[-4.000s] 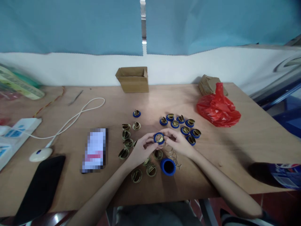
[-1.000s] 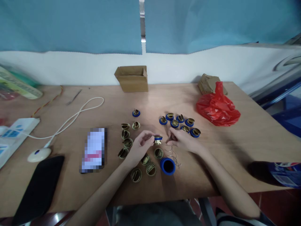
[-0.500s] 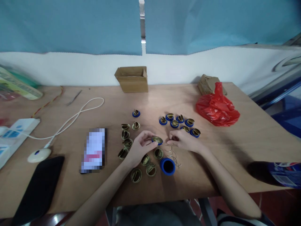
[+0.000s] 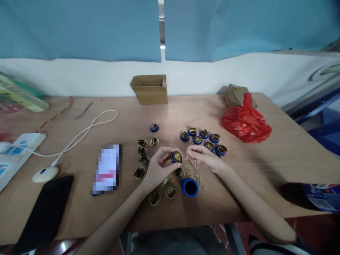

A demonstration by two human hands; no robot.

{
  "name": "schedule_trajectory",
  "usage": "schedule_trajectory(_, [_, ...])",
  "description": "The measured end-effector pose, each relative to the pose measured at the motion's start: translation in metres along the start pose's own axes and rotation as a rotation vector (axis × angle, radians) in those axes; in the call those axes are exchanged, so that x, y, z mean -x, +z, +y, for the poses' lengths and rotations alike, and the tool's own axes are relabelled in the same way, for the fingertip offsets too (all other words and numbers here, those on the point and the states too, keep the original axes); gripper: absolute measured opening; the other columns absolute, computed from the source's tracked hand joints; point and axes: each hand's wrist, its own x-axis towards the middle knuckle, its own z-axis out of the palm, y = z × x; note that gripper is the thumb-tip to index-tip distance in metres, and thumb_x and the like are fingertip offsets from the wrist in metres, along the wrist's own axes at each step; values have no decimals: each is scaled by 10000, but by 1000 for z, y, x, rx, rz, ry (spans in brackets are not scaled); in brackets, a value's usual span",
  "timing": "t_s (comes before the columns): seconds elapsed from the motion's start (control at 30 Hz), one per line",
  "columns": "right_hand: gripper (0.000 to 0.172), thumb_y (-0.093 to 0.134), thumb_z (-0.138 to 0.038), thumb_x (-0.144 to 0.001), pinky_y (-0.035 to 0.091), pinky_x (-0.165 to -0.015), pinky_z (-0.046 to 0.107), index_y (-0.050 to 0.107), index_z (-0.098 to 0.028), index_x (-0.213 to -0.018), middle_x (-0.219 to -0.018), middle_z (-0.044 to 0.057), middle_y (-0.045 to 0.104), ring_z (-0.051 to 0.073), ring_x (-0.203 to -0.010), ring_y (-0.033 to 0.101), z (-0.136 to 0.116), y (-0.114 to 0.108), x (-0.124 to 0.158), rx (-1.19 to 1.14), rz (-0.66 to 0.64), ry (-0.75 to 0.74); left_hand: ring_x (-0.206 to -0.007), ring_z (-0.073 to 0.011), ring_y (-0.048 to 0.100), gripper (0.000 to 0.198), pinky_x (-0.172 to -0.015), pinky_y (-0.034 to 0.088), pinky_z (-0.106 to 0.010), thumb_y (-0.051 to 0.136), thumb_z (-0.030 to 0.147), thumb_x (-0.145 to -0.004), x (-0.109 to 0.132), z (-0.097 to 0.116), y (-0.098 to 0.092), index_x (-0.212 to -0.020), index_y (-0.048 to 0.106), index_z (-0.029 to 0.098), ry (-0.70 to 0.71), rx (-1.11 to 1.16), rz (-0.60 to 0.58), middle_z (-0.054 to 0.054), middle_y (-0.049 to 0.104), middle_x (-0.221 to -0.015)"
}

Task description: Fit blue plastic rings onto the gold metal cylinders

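Note:
My left hand (image 4: 161,164) pinches a round brass-coloured fitting with a blue ring (image 4: 176,157) between thumb and fingers, its face tilted up towards me. Just right of it, my right hand (image 4: 204,157) has thumb and fingertips pressed together; anything between them is too small to make out. Below the hands stand a blue cup with a dark opening (image 4: 190,187) and several thin wire rings (image 4: 196,174). Several brass fittings without blue rings (image 4: 171,191) lie around my left hand. Beyond my right hand are several fittings with blue rings (image 4: 197,139).
A blurred-screen phone (image 4: 106,170), a black phone-shaped object (image 4: 45,212), a white cable (image 4: 87,129) and a power strip (image 4: 21,152) lie at left. An open cardboard box (image 4: 150,95) is at the back. At right are a red plastic bag (image 4: 245,124) and a bottle (image 4: 310,196).
My left hand has tipped the fitting from nearly flat to more upright. My right hand has turned, with its fingertips raised slightly and brought nearer the fitting.

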Motion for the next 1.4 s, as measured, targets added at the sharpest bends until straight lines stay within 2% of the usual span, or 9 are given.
schedule_trajectory(0.17, [335,811,-468,-791,390,-474,199,629,-191,-745,-598,-62,524,76,-516,450,10,-1,-6,-111,32,5,-1124,-228,689,348,-1040,541,-407,823,260,-761,2,1,0,-1051,637,209,16,-73,16,-87,729,-1158])
schedule_trajectory(0.33, [365,777,-487,-826,342,-500,223,592,-190,-721,-568,-65,487,80,-508,409,11,1,-8,-108,74,9,-949,-200,700,230,-738,630,-313,673,370,-900,2,3,3,-1070,646,218,-15,-73,50,-72,715,-1092])
schedule_trajectory(0.47, [392,787,-491,-809,330,-515,237,548,-198,-704,-583,-65,479,88,-524,415,10,2,-7,-139,107,-11,-875,-186,687,254,-674,606,-283,617,407,-935,0,1,3,-1090,645,208,-55,-104,44,-62,712,-1003])
schedule_trajectory(0.6, [369,745,-481,-851,326,-509,248,548,-202,-711,-562,-76,419,89,-501,394,1,-1,-4,-114,156,-120,-958,-197,691,310,-771,580,-294,731,351,-854,0,-7,0,-1104,609,216,-90,-161,32,-61,722,-1042])
schedule_trajectory(0.77, [392,737,-489,-863,349,-511,254,526,-211,-685,-551,-72,361,95,-502,379,-15,-12,0,-125,297,-300,-945,-184,685,274,-893,544,-324,765,310,-835,-2,-13,-3,-1063,638,227,36,-455,-23,-35,715,-1044])
schedule_trajectory(1.07, [347,801,-421,-817,333,-498,244,599,-182,-666,-532,-71,363,87,-495,386,-19,-20,1,-289,386,-371,-989,-238,661,185,-941,535,-424,742,153,-811,-26,-2,5,-975,702,229,122,-900,-50,-37,673,-999])
schedule_trajectory(1.17, [330,806,-422,-810,332,-497,245,627,-177,-682,-527,-73,368,85,-489,387,-19,-21,1,-293,391,-376,-933,-238,680,204,-899,577,-449,774,181,-785,-40,-14,18,-971,693,199,83,-853,-60,-66,646,-1036])
schedule_trajectory(1.23, [331,818,-424,-793,329,-496,243,632,-175,-679,-526,-71,378,84,-490,388,-20,-22,0,-303,399,-380,-931,-222,708,390,-861,612,-427,780,231,-802,-48,-21,29,-1162,638,182,63,-654,-42,-112,619,-1169])
schedule_trajectory(1.4, [359,831,-434,-774,335,-501,247,608,-179,-653,-513,-72,380,87,-487,381,-21,-24,-1,-319,412,-381,-1182,-274,634,354,-1030,535,-485,653,258,-911,-48,-8,29,-1253,579,202,280,-725,-19,-134,613,-1269])
